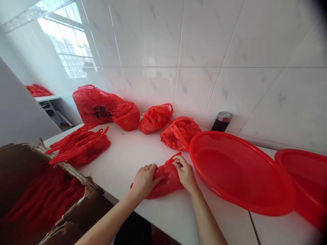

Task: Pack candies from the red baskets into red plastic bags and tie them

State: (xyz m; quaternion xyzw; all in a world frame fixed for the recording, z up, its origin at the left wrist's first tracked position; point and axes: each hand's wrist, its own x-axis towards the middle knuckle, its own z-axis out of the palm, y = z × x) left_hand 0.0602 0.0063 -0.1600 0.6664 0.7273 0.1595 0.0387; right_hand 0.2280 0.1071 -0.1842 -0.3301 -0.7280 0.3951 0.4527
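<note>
A red plastic bag [167,180] lies near the front edge of the white table, low and bulging, its contents hidden. My left hand [145,181] grips its left side, thumb stretched across the top. At the upper right, my right hand [184,172] pinches a corner of the same bag between thumb and fingertips. Just behind it sits another red bag [180,133], crumpled and with its mouth loosely gathered. A large red plastic colander [230,197] stands close to the right of my right hand, with no contents visible.
More red bags [155,119] line the tiled wall, including a big one with a black character [88,102]. Red material [84,146] lies at the left, beside a torn cardboard box [95,204] holding red strips. A black flask [221,121] and second red colander [304,154] stand right.
</note>
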